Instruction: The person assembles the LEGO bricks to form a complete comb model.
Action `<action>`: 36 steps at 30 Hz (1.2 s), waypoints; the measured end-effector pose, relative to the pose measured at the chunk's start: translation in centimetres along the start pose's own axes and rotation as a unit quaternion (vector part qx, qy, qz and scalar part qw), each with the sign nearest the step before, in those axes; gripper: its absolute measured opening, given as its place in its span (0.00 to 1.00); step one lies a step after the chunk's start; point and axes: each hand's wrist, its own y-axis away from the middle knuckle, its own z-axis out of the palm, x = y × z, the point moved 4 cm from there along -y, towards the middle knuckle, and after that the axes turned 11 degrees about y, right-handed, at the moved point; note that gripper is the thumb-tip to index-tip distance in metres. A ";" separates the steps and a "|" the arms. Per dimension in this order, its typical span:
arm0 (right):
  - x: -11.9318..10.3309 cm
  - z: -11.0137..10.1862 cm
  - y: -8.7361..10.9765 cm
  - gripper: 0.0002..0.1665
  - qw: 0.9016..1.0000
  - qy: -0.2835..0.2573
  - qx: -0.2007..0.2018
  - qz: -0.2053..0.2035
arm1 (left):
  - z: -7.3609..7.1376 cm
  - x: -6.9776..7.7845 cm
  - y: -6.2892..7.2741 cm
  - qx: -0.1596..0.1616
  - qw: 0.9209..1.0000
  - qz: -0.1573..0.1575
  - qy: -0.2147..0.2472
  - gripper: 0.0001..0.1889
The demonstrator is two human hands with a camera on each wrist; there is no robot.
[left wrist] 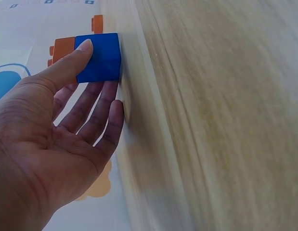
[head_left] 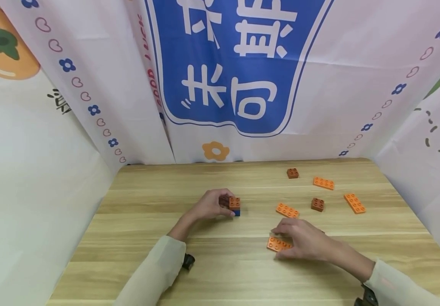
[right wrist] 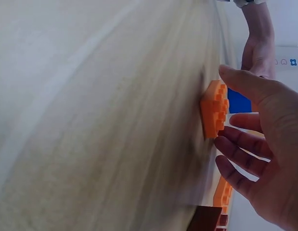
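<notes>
My left hand pinches a small stack of toy building bricks between thumb and fingers. The stack is a brown-orange studded brick on top of a blue brick, and it stands on the table. My right hand is over a flat orange brick, partly covering it in the head view. In the right wrist view, thumb and fingers are spread on either side of this orange brick, with no clear grip on it.
Right of centre on the wooden table lie more flat orange bricks and two brown bricks. A dark red-brown brick shows low in the right wrist view. Printed cloth hangs behind the table.
</notes>
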 end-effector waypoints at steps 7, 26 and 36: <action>-0.3 0.3 0.2 0.30 1.000 -0.010 0.015 -0.011 | 0.0 -0.1 -0.1 -0.001 1.000 0.000 -0.006 0.20; -0.9 0.4 -0.6 0.17 0.998 -0.011 0.034 -0.054 | -0.2 -0.1 0.3 0.022 0.999 0.005 -0.023 0.19; -1.0 -0.5 -2.1 0.18 0.998 0.007 0.031 -0.052 | 0.0 0.1 0.4 0.031 0.999 0.003 -0.019 0.19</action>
